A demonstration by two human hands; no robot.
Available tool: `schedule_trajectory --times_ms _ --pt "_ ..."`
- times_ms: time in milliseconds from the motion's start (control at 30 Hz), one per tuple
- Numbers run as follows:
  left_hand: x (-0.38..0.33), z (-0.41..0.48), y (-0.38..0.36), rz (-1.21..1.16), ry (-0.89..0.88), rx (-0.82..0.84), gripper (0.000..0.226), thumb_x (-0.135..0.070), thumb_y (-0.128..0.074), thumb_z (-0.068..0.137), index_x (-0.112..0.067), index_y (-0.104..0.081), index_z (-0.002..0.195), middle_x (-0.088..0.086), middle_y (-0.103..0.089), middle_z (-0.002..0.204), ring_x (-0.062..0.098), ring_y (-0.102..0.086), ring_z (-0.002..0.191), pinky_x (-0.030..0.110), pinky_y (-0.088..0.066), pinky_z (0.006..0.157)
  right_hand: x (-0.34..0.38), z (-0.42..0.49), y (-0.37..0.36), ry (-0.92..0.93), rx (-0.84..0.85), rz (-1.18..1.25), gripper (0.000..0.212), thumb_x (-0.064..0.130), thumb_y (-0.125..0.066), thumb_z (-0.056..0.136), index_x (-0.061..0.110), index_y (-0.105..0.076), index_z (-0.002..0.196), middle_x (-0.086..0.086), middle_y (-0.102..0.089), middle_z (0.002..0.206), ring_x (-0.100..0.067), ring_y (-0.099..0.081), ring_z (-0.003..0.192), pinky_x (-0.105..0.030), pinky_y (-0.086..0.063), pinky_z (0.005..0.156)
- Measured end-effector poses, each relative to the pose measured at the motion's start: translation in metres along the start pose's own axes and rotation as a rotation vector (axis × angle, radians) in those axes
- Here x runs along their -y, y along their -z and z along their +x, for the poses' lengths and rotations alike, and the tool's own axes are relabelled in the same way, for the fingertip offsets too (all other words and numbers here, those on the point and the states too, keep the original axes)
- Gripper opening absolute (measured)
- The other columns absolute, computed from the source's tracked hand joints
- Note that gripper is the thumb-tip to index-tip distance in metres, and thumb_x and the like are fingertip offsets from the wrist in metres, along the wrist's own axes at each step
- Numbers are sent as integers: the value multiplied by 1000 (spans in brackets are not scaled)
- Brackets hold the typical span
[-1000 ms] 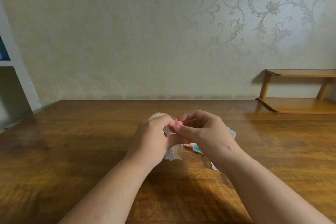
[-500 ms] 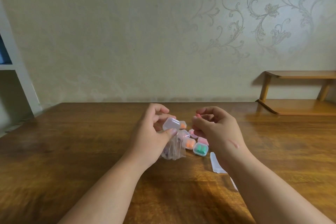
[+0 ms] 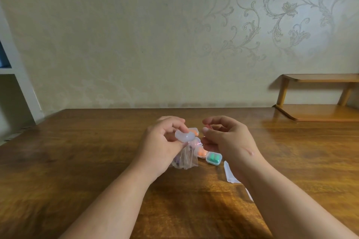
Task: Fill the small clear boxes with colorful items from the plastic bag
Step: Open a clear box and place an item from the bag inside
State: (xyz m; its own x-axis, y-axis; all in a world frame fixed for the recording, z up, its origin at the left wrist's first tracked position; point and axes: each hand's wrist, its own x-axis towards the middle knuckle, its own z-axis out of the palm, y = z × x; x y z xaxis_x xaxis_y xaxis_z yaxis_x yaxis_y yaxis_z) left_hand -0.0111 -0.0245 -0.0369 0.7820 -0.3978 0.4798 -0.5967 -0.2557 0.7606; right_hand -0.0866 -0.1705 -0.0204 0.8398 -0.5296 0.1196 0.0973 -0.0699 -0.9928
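My left hand (image 3: 162, 141) holds a small clear box (image 3: 184, 135) between thumb and fingers, with the clear plastic bag (image 3: 185, 158) hanging under the same hand. My right hand (image 3: 227, 139) hovers just right of the box, fingers curled, pinching a small pink-red item (image 3: 207, 127) at the fingertips. On the table between the hands lie filled boxes: one with green items (image 3: 213, 158), one with orange (image 3: 202, 153), another orange one (image 3: 194, 131) farther back.
Wooden table (image 3: 77, 161) against a patterned wall. A clear plastic piece (image 3: 230, 174) lies beside my right wrist. A low wooden shelf (image 3: 318, 110) stands at the back right, and a white shelf unit (image 3: 17, 83) at the left edge.
My hands have parted from a tight huddle. The left now holds the clear box in plain sight, the right has drawn back to the right, and the filled boxes on the table show between them.
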Motion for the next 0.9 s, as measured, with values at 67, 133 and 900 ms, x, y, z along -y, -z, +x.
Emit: schedule_trajectory --times_ms 67,133,900 --pt "0 0 0 -14 -14 -12 33 -1 -78 79 -33 -69 77 -19 -58 114 8 -60 98 6 -50 69 1 0 0 -9 12 7 12 5 -67 89 15 -70 95 -7 -71 84 -14 -67 64 -26 -60 62" --pt "1 1 1 -42 -1 -17 34 0 -77 79 -33 -69 75 -19 -58 110 7 -60 96 7 -51 70 1 0 0 -19 27 17 11 6 -68 89 14 -71 96 -8 -71 85 -14 -67 64 -25 -60 62" --pt "8 4 1 -277 60 16 43 -3 -81 76 -36 -65 100 -9 -71 105 16 -69 99 46 -60 84 7 -9 -6 11 124 -50 9 2 -71 84 8 -73 90 -4 -74 76 -8 -65 57 -19 -58 58"
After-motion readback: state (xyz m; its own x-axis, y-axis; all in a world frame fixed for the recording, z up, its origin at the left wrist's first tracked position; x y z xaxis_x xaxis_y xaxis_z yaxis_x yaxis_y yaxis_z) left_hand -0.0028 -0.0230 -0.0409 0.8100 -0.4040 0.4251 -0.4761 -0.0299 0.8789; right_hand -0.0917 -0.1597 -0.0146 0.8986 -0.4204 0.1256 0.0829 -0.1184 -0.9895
